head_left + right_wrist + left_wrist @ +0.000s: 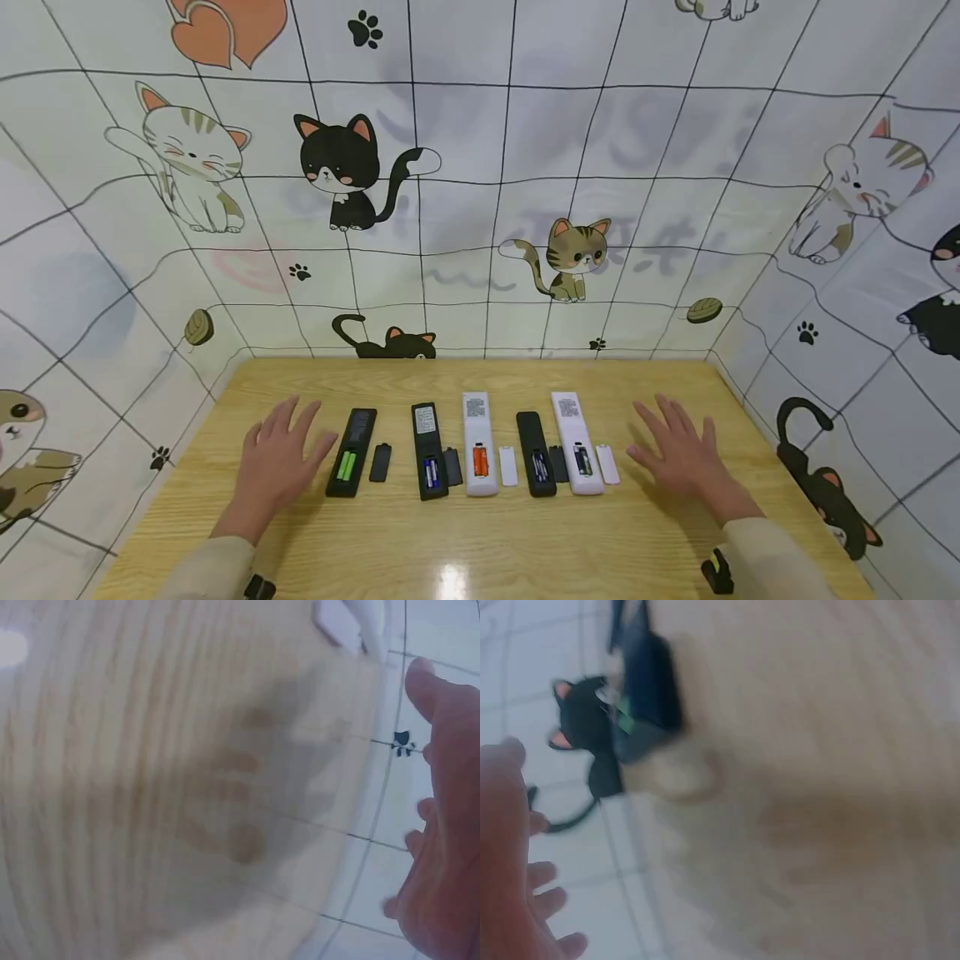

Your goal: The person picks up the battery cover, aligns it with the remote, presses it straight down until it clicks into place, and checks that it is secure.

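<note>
My left hand (277,458), fingers spread and holding nothing, is just left of a black remote control (362,423) with green batteries (347,466). Its cover (380,462) lies to its right. Further right come a black remote with blue batteries (431,473), a white remote (476,425) with orange batteries (481,460), a smaller black remote (529,429) and a second white remote (572,421). All lie back up, compartments uncovered, each with a loose cover beside it. My right hand (686,454), also spread and holding nothing, is right of the last white cover (608,464).
The wooden table (480,550) ends at a cloth backdrop (465,208) printed with cats and grid lines, which also rises at both sides. Light glares off the table's front. The left wrist view is blurred.
</note>
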{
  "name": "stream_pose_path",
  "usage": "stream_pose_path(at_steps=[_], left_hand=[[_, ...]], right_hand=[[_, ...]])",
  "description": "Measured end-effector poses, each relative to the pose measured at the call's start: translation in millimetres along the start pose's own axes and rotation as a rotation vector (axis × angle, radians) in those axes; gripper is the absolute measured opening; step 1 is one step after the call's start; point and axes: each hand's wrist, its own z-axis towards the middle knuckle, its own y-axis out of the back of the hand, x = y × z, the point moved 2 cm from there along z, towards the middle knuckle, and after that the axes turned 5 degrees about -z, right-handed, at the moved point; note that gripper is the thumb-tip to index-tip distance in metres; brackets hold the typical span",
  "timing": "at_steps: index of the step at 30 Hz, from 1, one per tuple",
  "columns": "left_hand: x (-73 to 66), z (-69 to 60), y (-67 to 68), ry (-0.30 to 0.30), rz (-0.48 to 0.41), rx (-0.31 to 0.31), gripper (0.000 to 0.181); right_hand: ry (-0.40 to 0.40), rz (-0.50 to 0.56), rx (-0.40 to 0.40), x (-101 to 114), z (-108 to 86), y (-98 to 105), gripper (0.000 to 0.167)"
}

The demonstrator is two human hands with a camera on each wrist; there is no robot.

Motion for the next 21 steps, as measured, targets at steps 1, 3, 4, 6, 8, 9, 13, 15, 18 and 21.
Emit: stream_pose_path(at_steps=[1, 3, 4, 6, 8, 9, 13, 15, 18, 21], left_hand=[[-6.8, 2.5, 1.4, -0.003, -0.009, -0.003, 0.064], [-21.8, 7.6, 4.5, -0.007, -0.026, 0.005, 0.061], [-29.6, 10.5, 5.1, -0.012, -0.033, 0.01, 0.06], [-46.3, 16.1, 6.2, -0.017, -0.049, 0.025, 0.057], [-63.6, 21.4, 5.5, -0.037, -0.052, 0.037, 0.053], [-72.5, 24.0, 4.8, -0.049, -0.056, 0.04, 0.05], [-107.8, 33.7, -1.8, -0.096, -0.07, 0.078, 0.043], [-126.0, 37.5, -6.9, -0.119, -0.096, 0.1, 0.041], [-152.5, 42.1, -17.2, -0.159, -0.139, 0.126, 0.039], [-178.3, 45.0, -25.8, -0.185, -0.203, 0.17, 0.037]], right_hand=[[0.012, -0.007, 0.001, 0.4, 0.2, 2.2, 0.073], [0.034, -0.021, 0.007, 2.4, 0.2, 9.1, 0.072], [0.047, -0.026, 0.007, 3.6, 0.3, 12.4, 0.071], [0.072, -0.03, 0.003, 6.5, 0.0, 19.4, 0.069], [0.091, -0.037, 0.0, 9.8, 0.2, 26.6, 0.067], [0.098, -0.039, 0.004, 11.3, 0.4, 29.6, 0.067], [0.101, -0.028, 0.046, 15.5, 2.3, 37.5, 0.069], [0.106, -0.029, 0.064, 17.1, 3.1, 39.5, 0.069], [0.116, -0.034, 0.084, 19.6, 3.6, 40.4, 0.066], [0.12, -0.048, 0.114, 21.0, 5.0, 37.5, 0.061]])
